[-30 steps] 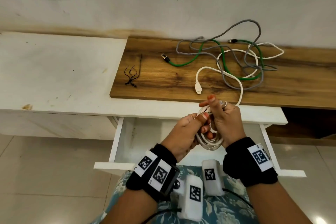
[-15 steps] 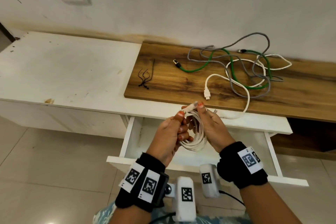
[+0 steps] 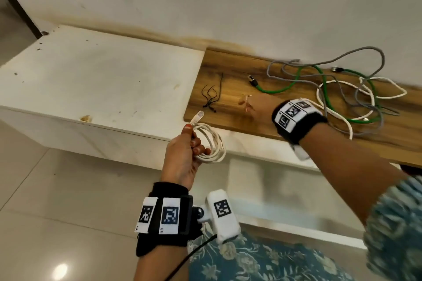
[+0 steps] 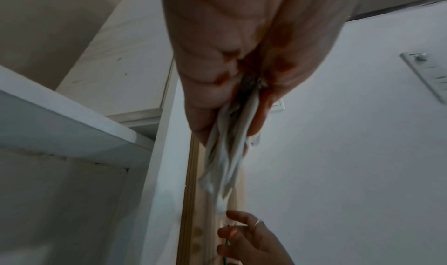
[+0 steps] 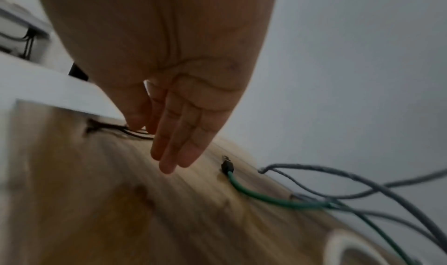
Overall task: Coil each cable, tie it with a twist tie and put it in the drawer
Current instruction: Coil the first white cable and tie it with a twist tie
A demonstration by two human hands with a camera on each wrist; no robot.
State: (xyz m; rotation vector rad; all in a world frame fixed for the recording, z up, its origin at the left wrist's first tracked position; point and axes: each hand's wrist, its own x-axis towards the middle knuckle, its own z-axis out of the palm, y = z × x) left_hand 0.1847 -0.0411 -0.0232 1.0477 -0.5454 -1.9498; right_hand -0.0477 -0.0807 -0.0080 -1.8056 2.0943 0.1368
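The coiled white cable point(image 3: 211, 142) hangs in the air in front of the tabletop's front edge, out over the floor and left of the open drawer point(image 3: 285, 191). The left hand point(image 3: 182, 157) is clenched around one side of the loops, thumb pressed on top near the plug point(image 3: 197, 117), which sticks up free. Held this way, the turns probably cannot spring apart while the other hand is away. The left wrist view shows the strands bunched together between the fingers point(image 4: 212, 100).

The right hand point(image 3: 255, 106) reaches out flat over the wooden board point(image 3: 230, 107), fingers straight and together, grasping nothing. Its fingertips point(image 5: 169, 162) point toward the black twist ties point(image 3: 211, 98), which lie in a small bunch near the board's left edge. The right wrist view is blurred, so I cannot tell whether the thumb touches a tie yet. The reach looks aimed at fetching a tie to bind the coil.

Farther right on the board, well apart from the ties, the green cable point(image 3: 274, 91), a grey cable point(image 3: 356, 52) and another white cable point(image 3: 338, 118) lie tangled and loose, not yet coiled. Nothing can be seen in the visible part of the drawer.
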